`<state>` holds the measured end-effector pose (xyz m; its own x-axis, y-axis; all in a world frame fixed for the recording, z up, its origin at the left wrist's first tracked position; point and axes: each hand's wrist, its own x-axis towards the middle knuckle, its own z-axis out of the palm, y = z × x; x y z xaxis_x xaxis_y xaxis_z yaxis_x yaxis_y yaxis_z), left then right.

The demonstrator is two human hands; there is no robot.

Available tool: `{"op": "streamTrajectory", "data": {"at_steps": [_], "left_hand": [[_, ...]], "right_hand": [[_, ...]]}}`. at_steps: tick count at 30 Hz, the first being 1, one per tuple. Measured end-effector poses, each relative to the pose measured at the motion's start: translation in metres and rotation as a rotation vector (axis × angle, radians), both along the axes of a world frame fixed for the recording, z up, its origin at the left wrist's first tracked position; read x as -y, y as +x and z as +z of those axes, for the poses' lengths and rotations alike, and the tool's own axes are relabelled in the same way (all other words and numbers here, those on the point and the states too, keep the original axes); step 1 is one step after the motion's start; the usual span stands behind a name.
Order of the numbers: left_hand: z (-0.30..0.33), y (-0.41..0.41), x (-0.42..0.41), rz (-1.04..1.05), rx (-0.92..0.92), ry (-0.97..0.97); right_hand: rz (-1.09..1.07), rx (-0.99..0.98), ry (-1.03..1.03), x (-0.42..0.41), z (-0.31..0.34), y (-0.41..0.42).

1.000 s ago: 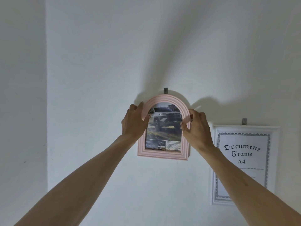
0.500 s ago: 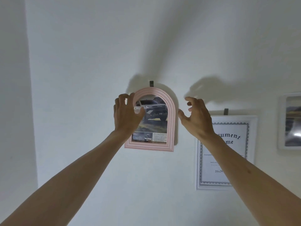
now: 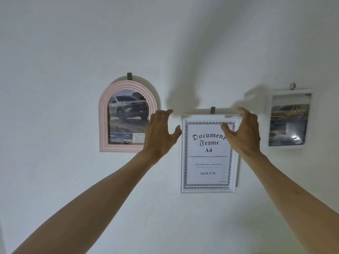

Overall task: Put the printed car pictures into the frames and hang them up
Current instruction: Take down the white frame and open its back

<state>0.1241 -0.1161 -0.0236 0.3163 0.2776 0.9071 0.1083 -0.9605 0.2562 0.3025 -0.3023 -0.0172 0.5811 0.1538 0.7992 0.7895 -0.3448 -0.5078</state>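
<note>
A pink arched frame [image 3: 128,118] with a car picture hangs on a dark wall hook [image 3: 129,76]. To its right a white A4 frame [image 3: 208,154] holding a "Document Frame A4" sheet hangs on its own hook [image 3: 212,110]. My left hand [image 3: 161,132] is open, fingers spread, just left of that frame's top left corner. My right hand [image 3: 242,131] is spread over the top right corner, fingers at the top edge and thumb in front of the glass. No closed grasp shows. A small white frame [image 3: 289,120] with a car picture hangs further right.
All three frames hang on a plain white wall [image 3: 73,52]. A ring hanger [image 3: 293,86] tops the small white frame. Shadows of my arms fall on the wall above the hands.
Both hands let go of the pink frame, which stays on its hook, and moved right to the top corners of the white A4 frame. The view also shifted right.
</note>
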Motion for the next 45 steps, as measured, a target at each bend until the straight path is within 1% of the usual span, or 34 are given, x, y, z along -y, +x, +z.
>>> {"op": "streamTrajectory", "data": {"at_steps": [3,4,6,10,12,15,19,26,29,31,34,38,42,45], "left_hand": [[-0.019,0.023,0.018,-0.063,-0.179,-0.175],[-0.025,0.03,0.02,-0.071,-0.21,-0.223],[-0.034,0.04,0.025,-0.075,-0.194,-0.312],[-0.039,0.052,0.031,-0.06,-0.066,-0.468],[-0.044,0.054,0.035,-0.094,-0.05,-0.564],[-0.056,0.055,0.038,-0.122,-0.055,-0.639],[-0.058,0.051,0.038,-0.173,-0.061,-0.777],[-0.042,0.023,0.045,-0.19,-0.021,-0.811],[-0.041,0.002,0.045,-0.234,-0.023,-0.852],[-0.045,-0.014,0.044,-0.254,-0.036,-0.876],[-0.054,-0.041,0.042,-0.262,-0.102,-0.897],[-0.078,-0.075,0.039,-0.275,-0.156,-0.96],[-0.117,-0.104,0.041,-0.262,-0.209,-1.046],[-0.148,-0.12,0.044,-0.243,-0.243,-1.113]], "right_hand": [[0.079,-0.113,-0.01,0.021,-0.013,0.024],[0.116,-0.146,-0.009,0.026,-0.019,0.03],[0.214,-0.197,-0.002,0.034,-0.031,0.042],[0.358,-0.255,-0.042,0.041,-0.055,0.052],[0.396,-0.243,-0.048,0.041,-0.066,0.056],[0.412,-0.218,-0.039,0.041,-0.078,0.062],[0.441,-0.22,-0.007,0.044,-0.078,0.065],[0.502,-0.223,0.019,0.046,-0.069,0.051],[0.511,-0.242,0.018,0.043,-0.072,0.037],[0.533,-0.262,0.014,0.04,-0.077,0.026],[0.569,-0.279,0.005,0.035,-0.092,0.008],[0.576,-0.334,-0.049,0.028,-0.122,-0.016],[0.538,-0.455,-0.109,0.024,-0.161,-0.041],[0.485,-0.532,-0.235,0.024,-0.198,-0.059]]}}
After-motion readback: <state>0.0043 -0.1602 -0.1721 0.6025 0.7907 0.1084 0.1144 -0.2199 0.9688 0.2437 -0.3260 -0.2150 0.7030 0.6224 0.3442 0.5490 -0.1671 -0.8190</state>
